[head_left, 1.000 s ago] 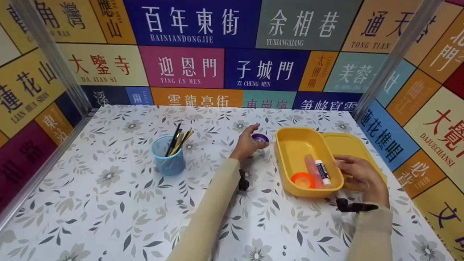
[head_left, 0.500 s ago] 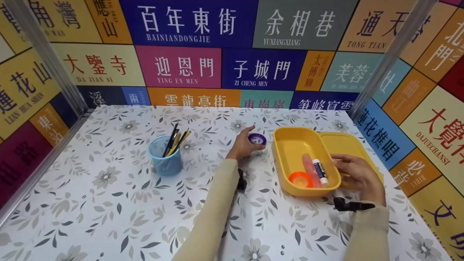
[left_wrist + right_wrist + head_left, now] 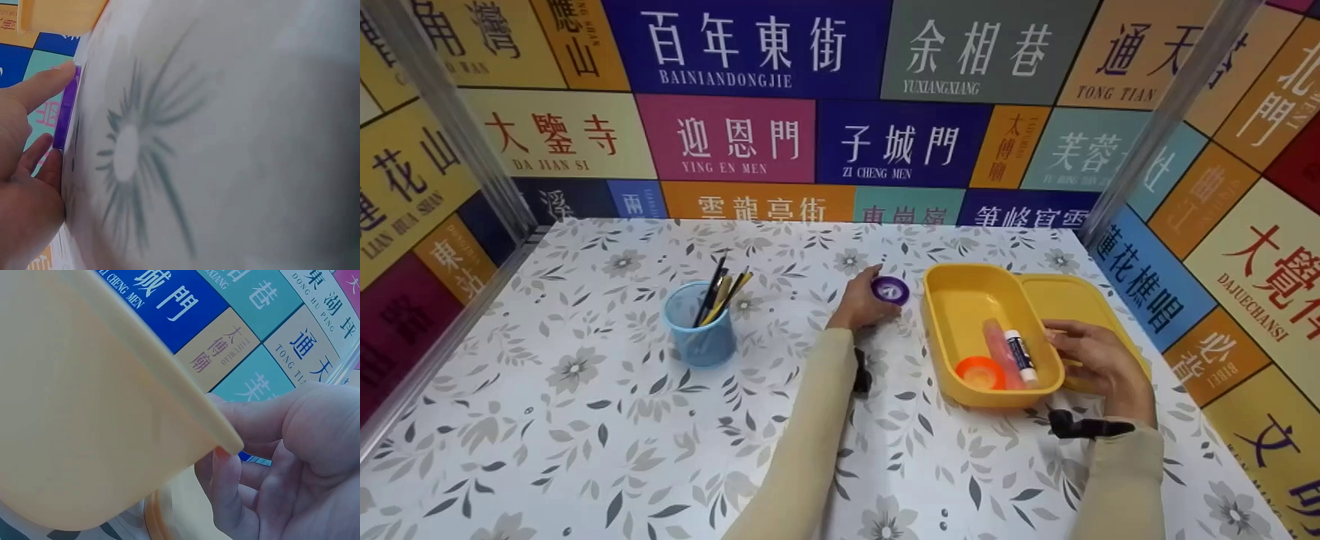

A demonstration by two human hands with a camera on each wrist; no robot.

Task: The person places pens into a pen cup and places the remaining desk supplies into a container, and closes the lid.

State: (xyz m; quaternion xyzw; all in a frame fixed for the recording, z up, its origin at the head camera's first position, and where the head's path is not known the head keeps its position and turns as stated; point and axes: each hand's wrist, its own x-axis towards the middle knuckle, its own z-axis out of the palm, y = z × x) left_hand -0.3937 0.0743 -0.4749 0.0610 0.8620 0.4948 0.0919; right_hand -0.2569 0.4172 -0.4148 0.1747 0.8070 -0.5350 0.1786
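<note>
My left hand (image 3: 858, 304) pinches a small purple tape roll (image 3: 67, 109) between thumb and fingers. The roll lies flat on the table, left of a yellow plastic box (image 3: 963, 307). With my right hand (image 3: 1099, 361) I grip the box's near right rim, thumb above and fingers under its lip, as the right wrist view shows. Inside the box are an orange tape roll (image 3: 981, 373), a pinkish translucent stick-shaped thing (image 3: 999, 352) and a glue stick (image 3: 1020, 355) with a dark label.
A yellow lid (image 3: 1072, 300) lies flat to the right of the box, partly behind my right hand. On the left stands a light blue cup (image 3: 701, 337) holding several pencils or pens (image 3: 720, 292). Sign-covered walls (image 3: 720, 142) enclose the flower-patterned table (image 3: 607, 450).
My left thumb and fingers have closed in on the purple tape roll from a wider spread. The right hand keeps its place on the box. The head view has shifted slightly.
</note>
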